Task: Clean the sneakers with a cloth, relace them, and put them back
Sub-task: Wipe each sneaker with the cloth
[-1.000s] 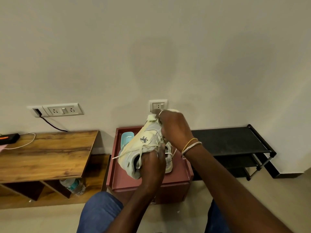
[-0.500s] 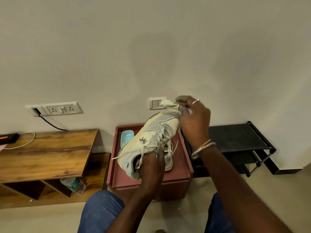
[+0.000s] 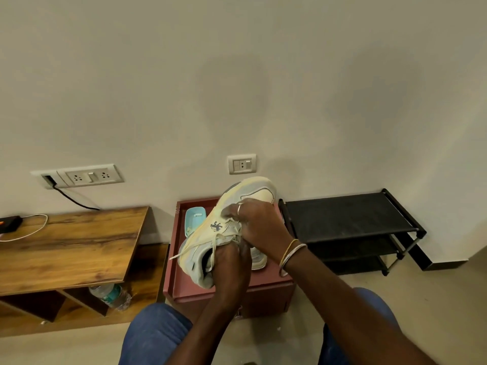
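1. Our left hand (image 3: 229, 270) grips the heel of the cream-and-grey lace-up sneaker (image 3: 208, 233).
2. Our right hand (image 3: 259, 225) curls over its laces; whether it holds a cloth we cannot tell.
3. The shoe hangs above the maroon box-shaped cabinet (image 3: 184, 292), left of the black metal shoe rack (image 3: 347, 214).

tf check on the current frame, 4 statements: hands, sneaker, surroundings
1. Both the left hand and the right hand grip the sneaker. True.
2. The sneaker rests on the black shoe rack. False: it is held up over the maroon cabinet, to the left of the rack.
3. A water bottle lies under the wooden table. True.
4. The right wrist is bare. False: it wears bangles.
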